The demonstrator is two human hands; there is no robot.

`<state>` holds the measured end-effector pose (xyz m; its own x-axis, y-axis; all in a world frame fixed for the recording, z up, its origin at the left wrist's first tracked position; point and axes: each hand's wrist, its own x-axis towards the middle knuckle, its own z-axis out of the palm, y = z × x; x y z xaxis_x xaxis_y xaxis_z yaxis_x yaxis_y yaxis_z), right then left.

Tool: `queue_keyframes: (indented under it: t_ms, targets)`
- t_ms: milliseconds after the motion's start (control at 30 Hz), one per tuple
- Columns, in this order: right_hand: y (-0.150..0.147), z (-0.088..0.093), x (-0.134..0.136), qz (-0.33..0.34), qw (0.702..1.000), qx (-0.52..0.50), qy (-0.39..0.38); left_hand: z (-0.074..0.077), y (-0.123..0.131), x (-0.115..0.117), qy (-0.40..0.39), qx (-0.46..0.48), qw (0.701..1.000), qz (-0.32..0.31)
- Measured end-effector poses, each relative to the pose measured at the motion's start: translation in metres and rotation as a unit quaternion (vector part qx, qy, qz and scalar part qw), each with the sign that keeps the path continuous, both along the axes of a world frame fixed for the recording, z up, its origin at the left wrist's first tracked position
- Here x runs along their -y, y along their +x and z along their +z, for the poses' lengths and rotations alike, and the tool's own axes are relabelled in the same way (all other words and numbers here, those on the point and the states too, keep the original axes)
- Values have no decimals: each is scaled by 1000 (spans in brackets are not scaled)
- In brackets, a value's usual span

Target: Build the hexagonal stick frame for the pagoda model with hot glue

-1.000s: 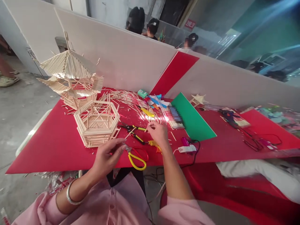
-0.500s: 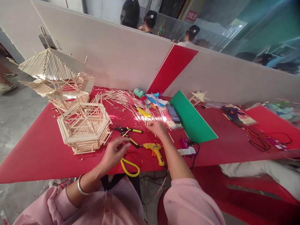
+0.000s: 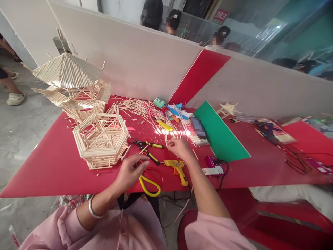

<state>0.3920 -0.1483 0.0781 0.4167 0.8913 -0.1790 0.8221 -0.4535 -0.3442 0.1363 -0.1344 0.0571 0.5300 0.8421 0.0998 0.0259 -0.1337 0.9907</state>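
On the left of a red table (image 3: 52, 163) stand two wooden stick models: one roofed tower (image 3: 67, 74) and, in front of it, one open-topped frame (image 3: 101, 148), just left of the hands. One left hand (image 3: 132, 171) comes next, thumb and fingers slightly apart; one short stick (image 3: 143, 149) shows just beyond its fingertips. Behind lies one pile of sticks (image 3: 137, 107), too many to count. Then come one pair of pliers (image 3: 156, 145), one pair of scissors (image 3: 150, 194) with one red and one yellow handle, and one yellow glue gun (image 3: 174, 164). One right hand (image 3: 179, 148) is beside them, fingertips drawn together; whether they pinch a stick, I cannot tell. Farther right are one phone (image 3: 198, 127), one green board (image 3: 223, 135) and one small stick model (image 3: 229, 108).
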Motion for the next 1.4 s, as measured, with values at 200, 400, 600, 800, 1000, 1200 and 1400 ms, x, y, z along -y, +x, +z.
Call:
queue_keyframes:
  t_ms: [200, 400, 600, 800, 1000, 1200, 1400]
  targets:
    - [-100, 39, 56, 167, 951, -143, 217, 17, -1, 4, -202, 100, 973, -47]
    - [-151, 69, 65, 320, 895, -75, 301, 44, -41, 11, -59, 107, 992, 31]
    - [-161, 119, 49, 411, 830, 117, 359, 76, -95, -3, 252, -22, 968, -1]
    - [-182, 138, 16, 494, 803, 134, 306, 91, -122, -22, 248, -27, 968, 0]
    - [-186, 122, -11, 414, 833, 131, 344, 82, -140, -53, 234, 49, 953, 187]
    - [-187, 101, -37, 378, 840, 108, 373, 70, -145, -82, 120, 48, 982, 136]
    - [-192, 96, -46, 386, 842, 100, 363, 67, -138, -88, 126, 47, 984, 118]
